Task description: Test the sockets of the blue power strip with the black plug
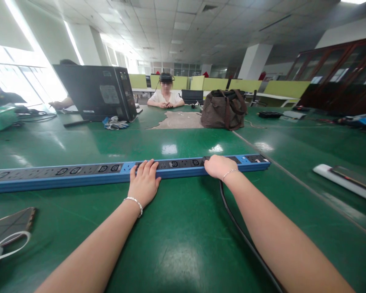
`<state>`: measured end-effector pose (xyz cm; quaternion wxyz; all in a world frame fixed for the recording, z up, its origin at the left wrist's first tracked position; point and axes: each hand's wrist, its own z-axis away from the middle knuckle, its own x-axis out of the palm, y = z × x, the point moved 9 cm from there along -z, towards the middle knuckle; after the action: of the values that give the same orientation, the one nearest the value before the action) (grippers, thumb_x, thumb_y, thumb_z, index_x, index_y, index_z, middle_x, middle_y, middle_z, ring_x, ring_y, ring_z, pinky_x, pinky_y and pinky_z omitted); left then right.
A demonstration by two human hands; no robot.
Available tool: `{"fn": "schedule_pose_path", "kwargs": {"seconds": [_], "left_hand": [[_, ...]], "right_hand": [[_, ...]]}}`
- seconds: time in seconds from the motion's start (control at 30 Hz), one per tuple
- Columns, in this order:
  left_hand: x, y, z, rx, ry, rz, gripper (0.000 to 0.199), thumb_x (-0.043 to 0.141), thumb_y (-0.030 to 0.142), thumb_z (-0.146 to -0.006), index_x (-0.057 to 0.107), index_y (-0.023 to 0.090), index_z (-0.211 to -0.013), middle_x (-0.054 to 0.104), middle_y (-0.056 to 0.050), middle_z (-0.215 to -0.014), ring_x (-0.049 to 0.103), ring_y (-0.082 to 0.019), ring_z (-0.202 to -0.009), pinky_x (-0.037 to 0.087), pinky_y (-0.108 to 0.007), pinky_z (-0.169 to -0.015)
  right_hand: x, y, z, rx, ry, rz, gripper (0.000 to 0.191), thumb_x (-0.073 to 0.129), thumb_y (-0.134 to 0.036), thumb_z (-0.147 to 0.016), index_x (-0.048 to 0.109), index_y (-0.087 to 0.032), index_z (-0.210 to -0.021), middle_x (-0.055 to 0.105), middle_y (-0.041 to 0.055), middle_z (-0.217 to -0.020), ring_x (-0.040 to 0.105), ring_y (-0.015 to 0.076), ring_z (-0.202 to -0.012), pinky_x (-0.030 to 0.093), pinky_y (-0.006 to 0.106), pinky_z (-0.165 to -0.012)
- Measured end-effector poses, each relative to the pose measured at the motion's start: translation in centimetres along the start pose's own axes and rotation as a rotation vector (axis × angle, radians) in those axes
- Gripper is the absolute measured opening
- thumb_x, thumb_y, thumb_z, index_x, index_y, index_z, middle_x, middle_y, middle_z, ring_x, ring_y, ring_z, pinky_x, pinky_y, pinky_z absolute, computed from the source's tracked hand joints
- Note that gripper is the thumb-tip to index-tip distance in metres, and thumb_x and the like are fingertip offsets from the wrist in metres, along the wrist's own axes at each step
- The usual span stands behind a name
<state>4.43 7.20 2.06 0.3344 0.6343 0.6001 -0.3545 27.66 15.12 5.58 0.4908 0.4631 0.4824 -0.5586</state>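
A long blue power strip (88,179) with several black sockets lies across the green table. My left hand (144,181) rests on its middle part, fingers spread over the sockets and the front edge. Farther right, my right hand (221,166) is closed around a black plug (205,159) at the strip. Most of the plug is hidden by the fingers, so how deep it sits cannot be seen. From under that hand a black power cord (232,217) runs down toward the bottom edge of the view.
A black computer case (100,93) stands at the back left, gloves (116,123) beside it. A brown bag (222,110) sits on the far side, near a seated person (166,95). A phone (12,224) lies front left; a white device (344,181) lies right.
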Motion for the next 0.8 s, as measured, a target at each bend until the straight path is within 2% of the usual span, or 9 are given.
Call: {"fn": "schedule_pose_path", "kwargs": {"seconds": [0.2, 0.33, 0.47, 0.53, 0.67, 0.8], "left_hand": [[0.1, 0.0, 0.0, 0.002, 0.007, 0.000, 0.046, 0.044, 0.030, -0.084, 0.044, 0.018, -0.129, 0.047, -0.010, -0.137, 0.037, -0.027, -0.128, 0.020, -0.049, -0.106], [0.1, 0.0, 0.0, 0.003, 0.009, 0.003, 0.046, 0.044, 0.029, -0.084, 0.044, 0.018, -0.129, 0.047, -0.010, -0.137, 0.038, -0.027, -0.127, 0.021, -0.049, -0.106], [0.1, 0.0, 0.0, 0.002, 0.007, 0.012, 0.046, 0.043, 0.029, -0.084, 0.045, 0.018, -0.129, 0.047, -0.011, -0.137, 0.038, -0.027, -0.127, 0.021, -0.049, -0.106], [0.1, 0.0, 0.0, 0.003, 0.004, 0.016, 0.046, 0.043, 0.029, -0.085, 0.045, 0.018, -0.129, 0.047, -0.011, -0.137, 0.038, -0.027, -0.127, 0.021, -0.049, -0.106], [0.2, -0.1, 0.0, 0.003, 0.001, 0.020, 0.046, 0.043, 0.029, -0.084, 0.044, 0.018, -0.129, 0.047, -0.011, -0.137, 0.037, -0.026, -0.128, 0.020, -0.049, -0.106], [0.2, -0.1, 0.0, 0.000, 0.004, 0.011, 0.046, 0.043, 0.029, -0.085, 0.044, 0.018, -0.129, 0.046, -0.010, -0.137, 0.037, -0.026, -0.127, 0.020, -0.048, -0.106]], "right_hand": [[0.5, 0.6, 1.1, 0.002, 0.119, -0.021, 0.048, 0.031, -0.039, -0.086, 0.068, -0.009, -0.095, 0.066, 0.0230, -0.099, 0.063, 0.0296, -0.094, 0.045, 0.039, -0.080], [0.8, 0.6, 1.3, -0.011, 0.207, -0.026, 0.046, 0.030, -0.039, -0.088, 0.067, -0.012, -0.091, 0.067, 0.0194, -0.092, 0.064, 0.0276, -0.086, 0.045, 0.037, -0.074], [-0.5, -0.1, 2.5, -0.051, 0.480, 0.037, 0.034, 0.039, -0.034, -0.086, 0.061, -0.011, -0.097, 0.066, 0.0166, -0.095, 0.062, 0.0272, -0.091, 0.045, 0.034, -0.073], [-0.8, -0.7, 3.0, -0.103, 0.555, 0.077, 0.030, 0.041, -0.030, -0.086, 0.057, -0.013, -0.104, 0.065, 0.0143, -0.096, 0.061, 0.0261, -0.091, 0.044, 0.032, -0.071], [-0.2, -1.2, 2.5, -0.149, 0.449, 0.130, 0.027, 0.035, -0.026, -0.089, 0.055, -0.017, -0.105, 0.067, 0.0100, -0.081, 0.065, 0.0238, -0.077, 0.044, 0.030, -0.063], [-0.4, -1.2, 2.0, -0.134, 0.386, 0.180, 0.028, 0.037, -0.026, -0.089, 0.056, -0.016, -0.107, 0.068, 0.0118, -0.078, 0.066, 0.0246, -0.073, 0.045, 0.030, -0.061]]}}
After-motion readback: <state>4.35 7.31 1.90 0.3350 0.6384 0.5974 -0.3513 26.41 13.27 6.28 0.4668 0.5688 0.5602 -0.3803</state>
